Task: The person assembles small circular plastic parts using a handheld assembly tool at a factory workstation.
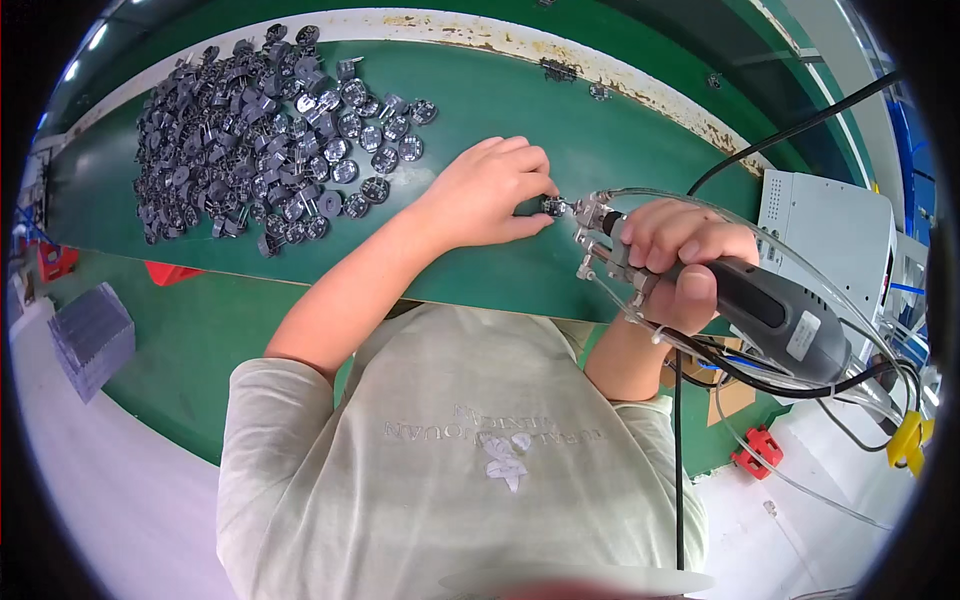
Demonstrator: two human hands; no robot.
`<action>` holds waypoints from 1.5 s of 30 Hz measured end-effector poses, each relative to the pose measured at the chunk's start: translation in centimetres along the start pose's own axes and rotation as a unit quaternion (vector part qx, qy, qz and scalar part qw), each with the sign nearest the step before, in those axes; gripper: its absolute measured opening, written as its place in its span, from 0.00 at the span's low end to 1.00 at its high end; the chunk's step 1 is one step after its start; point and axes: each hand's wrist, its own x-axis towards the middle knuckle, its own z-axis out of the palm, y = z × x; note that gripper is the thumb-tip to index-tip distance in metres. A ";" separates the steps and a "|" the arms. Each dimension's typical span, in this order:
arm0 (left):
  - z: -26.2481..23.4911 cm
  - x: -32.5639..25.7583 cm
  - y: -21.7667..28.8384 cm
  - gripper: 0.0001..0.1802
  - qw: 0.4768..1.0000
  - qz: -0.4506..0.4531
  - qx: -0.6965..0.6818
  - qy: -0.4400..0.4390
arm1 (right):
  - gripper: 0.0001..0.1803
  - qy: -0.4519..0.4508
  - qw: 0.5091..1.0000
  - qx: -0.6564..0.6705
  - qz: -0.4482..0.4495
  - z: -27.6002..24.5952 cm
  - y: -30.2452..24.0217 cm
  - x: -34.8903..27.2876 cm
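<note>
Between the thumb and fingers of my left hand (490,192) is a small round black part (552,206), held just above or on the green tabletop; I cannot tell which. My right hand (690,250) is wrapped round a dark grey power screwdriver (765,300) with metal fittings and clear tubes at its front. Its tip (572,207) points left and meets or nearly meets the small part. Left of my left hand lies a large heap of similar round black parts (240,140), some showing shiny faces and thin pins.
The green table (480,90) has a raised, worn white rim (450,25) along its far side. A few dark parts (558,70) lie by that rim. At the right stands a pale grey box-shaped machine (830,235). Black cables (800,128) and clear tubing hang around the screwdriver.
</note>
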 end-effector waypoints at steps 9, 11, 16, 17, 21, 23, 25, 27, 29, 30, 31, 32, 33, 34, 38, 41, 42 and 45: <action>0.1 0.0 -0.1 0.13 1.000 -0.001 -0.004 0.001 | 0.15 -0.034 0.998 -0.052 -0.010 -0.3 0.0 0.2; 0.0 0.0 -0.1 0.13 1.000 -0.001 0.001 -0.004 | 0.15 -0.034 0.998 -0.052 -0.011 -0.3 0.0 0.2; 0.0 -0.1 0.0 0.13 1.000 -0.002 0.002 -0.004 | 0.15 -0.041 0.998 -0.047 -0.005 -0.4 -0.1 0.2; 0.0 -0.1 0.0 0.13 1.000 -0.001 0.001 -0.005 | 0.15 -0.041 0.998 -0.047 -0.005 -0.3 -0.1 0.2; 0.0 -0.1 -0.2 0.14 1.000 0.000 0.003 -0.004 | 0.14 -0.042 0.998 -0.048 -0.004 -0.3 0.1 0.3; 0.0 0.0 -0.2 0.13 1.000 0.005 0.001 -0.005 | 0.14 -0.043 0.998 -0.049 -0.001 -0.3 0.2 0.4; -0.1 0.0 -0.1 0.13 1.000 0.008 0.001 -0.008 | 0.15 -0.013 1.000 -0.006 0.012 0.0 0.4 0.3; -0.1 0.0 0.0 0.13 1.000 0.010 0.001 -0.009 | 0.13 -0.031 0.999 -0.026 0.007 0.2 0.7 0.8; -0.3 0.3 0.0 0.13 1.000 0.009 0.002 -0.016 | 0.09 -0.067 0.996 -0.051 0.009 0.2 1.0 1.3; -0.3 0.2 0.2 0.13 1.000 0.011 0.003 -0.016 | 0.09 -0.067 0.996 -0.053 0.007 0.2 0.9 1.2; -0.1 0.1 0.0 0.13 1.000 0.013 0.001 -0.014 | 0.10 -0.060 0.996 -0.057 0.017 0.3 1.1 1.2; 0.0 0.1 -0.1 0.13 1.000 0.014 -0.001 -0.012 | 0.10 -0.052 0.996 -0.062 0.027 0.4 1.4 1.2; -0.1 0.1 -0.2 0.13 1.000 0.018 0.002 -0.010 | 0.12 -0.030 0.997 -0.060 0.032 0.6 1.4 1.0; -0.1 0.0 -0.1 0.14 1.000 0.011 0.001 -0.012 | 0.12 -0.032 0.997 -0.063 0.029 0.8 1.3 0.9; 0.0 -0.3 0.1 0.15 1.000 -0.003 0.008 -0.008 | 0.21 0.015 1.000 0.005 -0.007 0.8 -0.2 0.3; -0.2 -0.1 0.1 0.16 1.000 -0.006 -0.011 0.017 | 0.20 -0.057 0.996 -0.058 -0.042 0.6 -2.3 0.8; -0.3 -0.1 0.1 0.16 1.000 -0.007 -0.011 0.016 | 0.20 -0.056 0.996 -0.058 -0.041 0.6 -2.1 0.7; -0.4 -0.1 0.1 0.16 1.000 -0.009 -0.010 -0.012 | 0.18 -0.054 0.998 -0.044 -0.007 0.5 -1.3 0.3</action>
